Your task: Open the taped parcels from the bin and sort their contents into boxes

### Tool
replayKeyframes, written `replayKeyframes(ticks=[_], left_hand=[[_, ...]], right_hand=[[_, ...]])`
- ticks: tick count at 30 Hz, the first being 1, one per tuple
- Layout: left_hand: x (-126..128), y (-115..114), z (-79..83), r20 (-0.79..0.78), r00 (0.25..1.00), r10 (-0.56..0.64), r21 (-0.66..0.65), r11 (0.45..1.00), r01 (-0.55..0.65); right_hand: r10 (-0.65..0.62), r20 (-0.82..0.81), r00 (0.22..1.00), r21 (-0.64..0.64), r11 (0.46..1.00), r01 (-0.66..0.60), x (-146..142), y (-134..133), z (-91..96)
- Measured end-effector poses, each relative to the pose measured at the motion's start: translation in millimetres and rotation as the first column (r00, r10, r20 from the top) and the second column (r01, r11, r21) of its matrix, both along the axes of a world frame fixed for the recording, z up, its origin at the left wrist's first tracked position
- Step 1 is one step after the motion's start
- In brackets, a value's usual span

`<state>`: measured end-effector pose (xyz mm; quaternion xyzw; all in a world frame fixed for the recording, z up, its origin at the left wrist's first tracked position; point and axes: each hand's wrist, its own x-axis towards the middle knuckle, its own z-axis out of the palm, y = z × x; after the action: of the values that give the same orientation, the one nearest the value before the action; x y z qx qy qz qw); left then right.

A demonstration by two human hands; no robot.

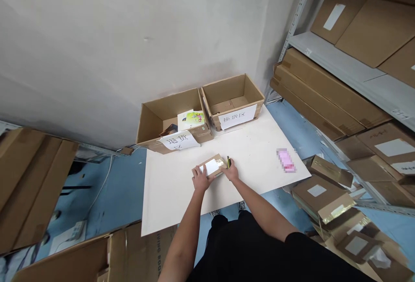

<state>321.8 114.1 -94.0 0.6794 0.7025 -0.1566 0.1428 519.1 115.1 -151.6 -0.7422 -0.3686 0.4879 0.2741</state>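
Note:
A small cardboard parcel (212, 165) with a white label lies on the white board (256, 152) in front of me. My left hand (201, 178) grips its near left end, fingers curled over the edge. My right hand (231, 171) presses against the parcel's right end and holds a small dark and yellow tool (228, 161), perhaps a cutter. Both forearms reach out from below.
Two open cartons with paper labels stand at the board's far edge: the left carton (152, 122) holds a colourful book (191, 119), the right carton (249, 94) holds small boxes. A pink blurred object (286, 160) lies to the right. Stacked parcels (324, 195) and shelving (350, 70) fill the right side.

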Motion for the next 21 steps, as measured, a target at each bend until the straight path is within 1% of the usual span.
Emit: replayKeyframes(ticks=[3,4,6,7,9,11,12,14,16,17,18,19,20,21], left_hand=[[12.0,-16.2,5.1,-0.013,1.000,-0.001,-0.044,0.999,0.000],[17.2,-23.5,5.4,-0.009,1.000,-0.014,-0.040,0.999,0.014],[29.6,-39.0,3.4,-0.002,1.000,-0.021,0.002,1.000,0.021],[35.7,-45.9,1.4,-0.001,1.000,-0.005,0.030,1.000,0.005],[43.0,-54.9,-2.5,0.009,0.999,0.037,0.074,0.997,-0.038],[38.4,-55.6,-3.9,0.043,0.997,0.067,0.089,0.994,-0.070],[30.5,-53.0,-3.5,0.069,0.995,0.075,0.087,0.993,-0.081],[4.5,-44.1,-1.1,0.135,0.985,0.107,0.044,0.992,-0.114],[-29.5,-34.1,0.8,0.182,0.964,0.192,-0.040,0.981,-0.188],[-46.6,-29.9,0.8,0.182,0.952,0.246,-0.070,0.969,-0.237],[-62.5,-26.6,-0.1,0.176,0.944,0.277,-0.072,0.961,-0.269],[-76.2,-24.3,-2.1,0.176,0.944,0.280,-0.056,0.960,-0.274],[-87.2,-23.1,-5.2,0.184,0.950,0.251,-0.036,0.968,-0.249],[-95.4,-22.8,-9.0,0.198,0.960,0.199,-0.024,0.980,-0.198]], right_hand=[[0.004,0.133,0.991,-0.030,1.000,0.000,5.3,35.0,10.3],[0.012,0.163,0.986,-0.044,0.999,-0.005,7.7,45.0,13.0],[0.021,0.164,0.986,-0.059,0.998,-0.012,10.1,57.9,15.7],[0.025,0.146,0.989,-0.066,0.998,-0.016,9.6,59.9,15.4],[0.005,0.074,0.997,-0.057,0.998,-0.001,5.4,55.3,11.6],[-0.045,-0.068,0.997,-0.017,0.999,0.044,-1.6,42.6,4.8],[-0.069,-0.166,0.984,0.005,0.998,0.070,-5.3,35.2,1.1],[-0.113,-0.363,0.925,0.032,0.991,0.133,-12.4,21.6,-5.9],[-0.151,-0.456,0.877,0.018,0.984,0.179,-18.5,12.2,-11.0],[-0.171,-0.458,0.872,0.006,0.981,0.195,-21.5,9.0,-12.8],[-0.180,-0.438,0.881,-0.006,0.980,0.197,-25.0,6.5,-14.1],[-0.175,-0.402,0.899,-0.016,0.983,0.184,-29.2,4.5,-15.1],[-0.156,-0.360,0.920,-0.025,0.987,0.157,-34.5,2.5,-15.8],[-0.128,-0.320,0.939,-0.034,0.992,0.124,-41.1,0.5,-16.3]])
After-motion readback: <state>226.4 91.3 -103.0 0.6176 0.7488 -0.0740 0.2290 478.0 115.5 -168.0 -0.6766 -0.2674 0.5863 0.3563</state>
